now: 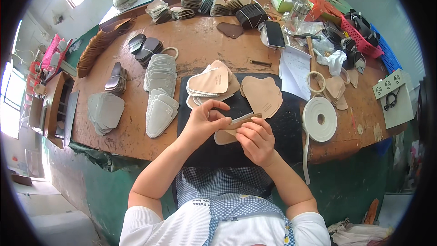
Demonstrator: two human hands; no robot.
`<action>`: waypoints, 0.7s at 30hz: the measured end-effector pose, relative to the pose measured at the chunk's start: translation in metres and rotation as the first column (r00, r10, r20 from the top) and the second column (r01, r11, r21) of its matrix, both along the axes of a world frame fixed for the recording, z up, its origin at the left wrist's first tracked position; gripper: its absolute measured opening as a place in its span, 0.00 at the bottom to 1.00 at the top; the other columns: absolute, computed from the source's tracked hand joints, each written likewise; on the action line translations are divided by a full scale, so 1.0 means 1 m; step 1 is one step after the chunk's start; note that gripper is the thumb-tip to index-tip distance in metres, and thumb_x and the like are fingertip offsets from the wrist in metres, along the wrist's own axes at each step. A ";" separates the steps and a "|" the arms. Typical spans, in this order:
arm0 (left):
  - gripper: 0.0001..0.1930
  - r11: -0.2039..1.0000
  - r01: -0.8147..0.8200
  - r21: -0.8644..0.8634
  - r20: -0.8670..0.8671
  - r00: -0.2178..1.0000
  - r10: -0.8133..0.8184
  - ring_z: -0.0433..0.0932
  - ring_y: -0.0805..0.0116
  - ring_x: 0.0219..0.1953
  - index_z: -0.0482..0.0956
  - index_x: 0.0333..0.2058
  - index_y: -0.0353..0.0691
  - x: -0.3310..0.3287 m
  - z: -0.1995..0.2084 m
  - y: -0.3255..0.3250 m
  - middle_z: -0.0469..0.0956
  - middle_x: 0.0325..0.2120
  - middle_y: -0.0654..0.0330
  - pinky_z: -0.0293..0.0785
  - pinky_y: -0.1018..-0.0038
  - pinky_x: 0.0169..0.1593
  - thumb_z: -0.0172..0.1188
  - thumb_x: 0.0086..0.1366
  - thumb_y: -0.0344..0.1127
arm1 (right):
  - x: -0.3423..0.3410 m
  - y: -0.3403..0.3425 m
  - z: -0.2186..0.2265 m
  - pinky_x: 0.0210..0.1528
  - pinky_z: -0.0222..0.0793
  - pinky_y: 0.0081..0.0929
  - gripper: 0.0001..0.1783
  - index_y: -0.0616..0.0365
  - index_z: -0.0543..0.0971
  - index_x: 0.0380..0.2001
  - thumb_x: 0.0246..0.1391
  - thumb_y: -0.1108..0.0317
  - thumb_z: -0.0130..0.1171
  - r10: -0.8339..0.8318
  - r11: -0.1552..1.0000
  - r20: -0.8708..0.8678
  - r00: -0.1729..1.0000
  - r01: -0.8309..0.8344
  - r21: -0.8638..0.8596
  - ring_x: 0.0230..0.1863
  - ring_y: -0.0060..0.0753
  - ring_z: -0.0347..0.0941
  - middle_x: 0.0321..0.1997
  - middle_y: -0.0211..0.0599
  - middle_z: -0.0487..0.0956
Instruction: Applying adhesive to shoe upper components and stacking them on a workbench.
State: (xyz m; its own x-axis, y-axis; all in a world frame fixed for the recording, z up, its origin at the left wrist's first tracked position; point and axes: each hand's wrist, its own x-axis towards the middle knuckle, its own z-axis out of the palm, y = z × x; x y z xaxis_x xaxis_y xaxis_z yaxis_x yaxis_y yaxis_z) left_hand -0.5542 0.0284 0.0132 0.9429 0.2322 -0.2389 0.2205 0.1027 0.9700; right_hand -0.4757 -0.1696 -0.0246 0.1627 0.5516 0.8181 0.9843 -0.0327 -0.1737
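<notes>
Above the black mat (200, 148), a tan leather piece (241, 121) with a white edge is held between my two hands, seen nearly edge-on. My left hand (202, 122) pinches its left end with the thumb, the index finger arched above it. Curled fingers of my right hand (257, 140) grip the other end. Under the hands lies another tan leather piece (223, 137), partly hidden. Just beyond them are a stack of tan pieces with white layers (209, 82) on the left and a fanned stack of plain tan pieces (261, 95) on the right.
Left of the mat are grey-white piece stacks (159, 109) and dark piece stacks (149, 50). A white tape roll (313, 119), a hammer (311, 48), paper sheets (293, 75) and a phone (274, 34) lie to the right. Several bundles (191, 3) line the far edge.
</notes>
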 end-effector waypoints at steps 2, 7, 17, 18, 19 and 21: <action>0.17 0.996 -0.066 0.060 0.082 0.995 0.061 0.79 0.82 0.33 0.75 0.50 0.31 0.004 0.004 -0.003 0.82 0.29 0.64 0.75 0.84 0.37 0.68 0.64 0.25 | 0.000 -0.001 0.003 0.56 0.75 0.43 0.09 0.59 0.81 0.35 0.47 0.78 0.67 0.003 1.000 0.017 1.000 -0.003 -0.001 0.45 0.39 0.80 0.40 0.35 0.82; 0.15 0.953 -0.260 0.156 0.251 0.943 0.217 0.80 0.81 0.33 0.74 0.49 0.32 0.004 -0.005 0.003 0.83 0.31 0.63 0.76 0.83 0.39 0.66 0.65 0.25 | -0.002 -0.014 0.010 0.38 0.80 0.34 0.12 0.59 0.79 0.36 0.47 0.82 0.66 0.129 0.991 -0.119 0.984 -0.125 0.038 0.37 0.42 0.81 0.37 0.39 0.82; 0.19 0.955 -0.249 0.159 0.239 0.949 0.208 0.79 0.82 0.33 0.73 0.52 0.31 0.001 0.002 0.012 0.82 0.30 0.64 0.73 0.83 0.38 0.67 0.65 0.26 | 0.040 0.012 0.050 0.64 0.67 0.42 0.27 0.57 0.78 0.57 0.52 0.69 0.69 -0.096 0.983 -0.158 0.983 0.069 -0.168 0.62 0.51 0.71 0.59 0.44 0.77; 0.20 0.984 -0.179 0.007 0.189 0.966 0.174 0.79 0.81 0.34 0.73 0.53 0.32 -0.002 0.004 0.014 0.82 0.30 0.64 0.73 0.82 0.39 0.68 0.65 0.27 | 0.036 0.022 0.053 0.64 0.68 0.44 0.27 0.57 0.79 0.56 0.51 0.67 0.69 -0.065 0.974 -0.033 0.997 0.056 -0.217 0.64 0.50 0.70 0.61 0.42 0.77; 0.20 0.984 -0.178 0.010 0.188 0.967 0.173 0.79 0.81 0.34 0.73 0.53 0.32 -0.004 0.006 0.014 0.82 0.30 0.64 0.73 0.82 0.39 0.68 0.65 0.27 | 0.034 0.030 0.053 0.64 0.68 0.46 0.22 0.57 0.82 0.51 0.51 0.69 0.68 -0.012 0.977 0.018 1.000 0.015 -0.213 0.65 0.48 0.70 0.61 0.42 0.77; 0.21 0.960 -0.216 -0.181 0.136 0.961 0.241 0.80 0.79 0.33 0.72 0.52 0.30 -0.007 0.009 0.015 0.83 0.30 0.63 0.74 0.80 0.41 0.68 0.63 0.27 | 0.034 0.036 0.044 0.62 0.70 0.45 0.17 0.58 0.85 0.46 0.51 0.71 0.67 0.048 0.981 0.036 0.998 -0.041 -0.192 0.63 0.46 0.72 0.58 0.42 0.79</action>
State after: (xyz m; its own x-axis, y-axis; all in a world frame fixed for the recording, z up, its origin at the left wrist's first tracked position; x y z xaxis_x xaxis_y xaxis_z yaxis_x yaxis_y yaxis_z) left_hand -0.5610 0.0432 0.0221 0.8975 0.4160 -0.1464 0.0206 0.2920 0.9562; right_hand -0.4419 -0.1338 0.0197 0.1033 0.7044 0.7022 0.9916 -0.0175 -0.1284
